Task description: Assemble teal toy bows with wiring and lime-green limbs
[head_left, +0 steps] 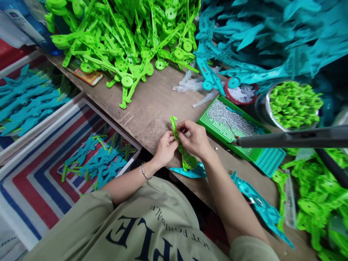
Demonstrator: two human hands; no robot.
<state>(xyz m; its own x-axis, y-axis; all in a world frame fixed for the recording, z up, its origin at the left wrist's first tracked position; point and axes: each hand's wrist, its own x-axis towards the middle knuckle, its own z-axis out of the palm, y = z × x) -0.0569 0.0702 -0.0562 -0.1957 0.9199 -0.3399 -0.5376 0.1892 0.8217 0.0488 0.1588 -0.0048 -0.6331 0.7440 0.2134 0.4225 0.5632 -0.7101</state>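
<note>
Left hand [166, 148] and right hand [194, 138] are pinching a green part [174, 127] near the tray [221, 136], any loosening grip possibly risking a drop.

On my feed the left hand [166, 148] and right hand [194, 139] share a grip on a green part [189, 162], over the near edge of the surface [144, 108]. Its lower end overlaps a teal part [200, 172]. Beyond, I see a green heap [122, 43] beside a teal heap [272, 36]. Right of the hands sits a tray [214, 127] of metal bits [228, 116]; lower left, a box [40, 185] holds more teal pieces [103, 159].
</note>
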